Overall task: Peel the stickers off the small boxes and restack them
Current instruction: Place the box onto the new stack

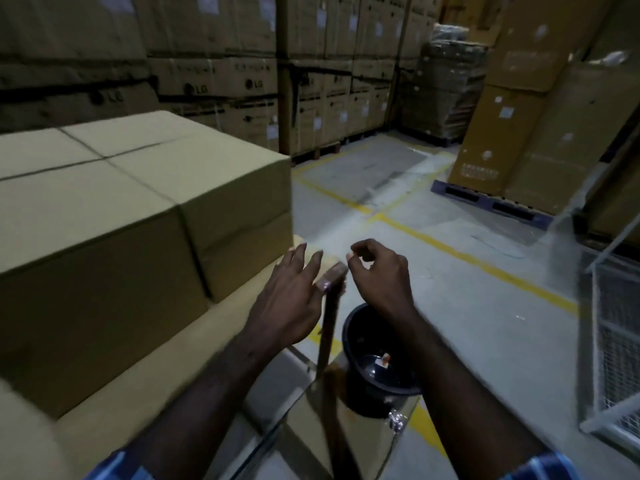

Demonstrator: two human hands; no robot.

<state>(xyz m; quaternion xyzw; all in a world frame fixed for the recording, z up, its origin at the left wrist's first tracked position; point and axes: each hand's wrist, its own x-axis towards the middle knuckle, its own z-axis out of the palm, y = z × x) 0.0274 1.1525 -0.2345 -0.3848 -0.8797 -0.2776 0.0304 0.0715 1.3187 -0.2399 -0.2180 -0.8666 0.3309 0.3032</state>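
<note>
Stacked warehouse cartons surround a small box (330,277) lying just right of the flat, spread left hand (294,292), nearer than the curled, seemingly empty right hand (377,275).

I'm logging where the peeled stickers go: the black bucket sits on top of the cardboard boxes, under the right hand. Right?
Not quite: the black bucket stands on the floor beside the cardboard boxes, not on top. It is under the right hand, as the head view shows.
</note>
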